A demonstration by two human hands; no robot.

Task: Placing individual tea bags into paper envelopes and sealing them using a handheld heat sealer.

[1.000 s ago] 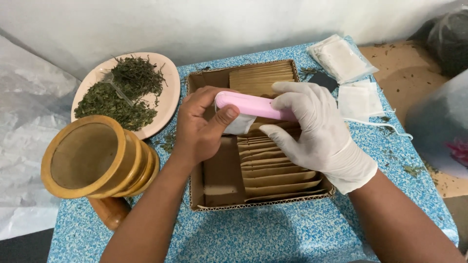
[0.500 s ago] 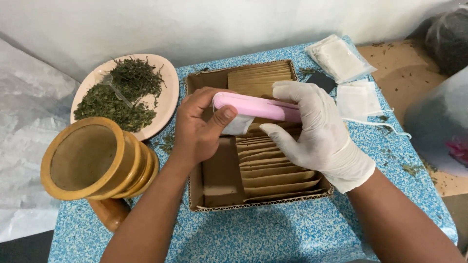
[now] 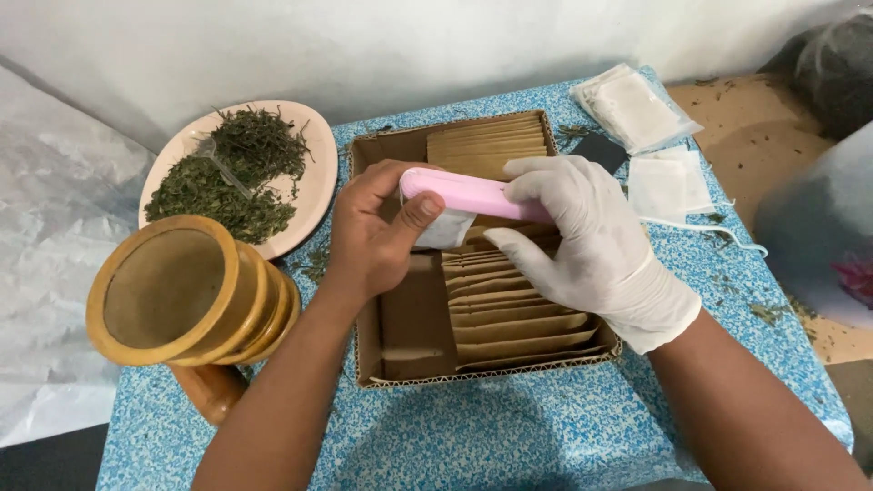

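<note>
Bare left hand [image 3: 373, 232]: fingers pinching small white filter sachet [image 3: 443, 229] under long pink plastic sealer bar [image 3: 473, 195]. White-gloved right hand [image 3: 582, 241]: fingers closed around bar, above open cardboard box [image 3: 400, 364] of brown paper envelopes [image 3: 509, 323], centre table. Advice: keep sachet edge straight, press evenly.

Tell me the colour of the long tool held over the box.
Pink, seen in the head view: the tool.
</note>
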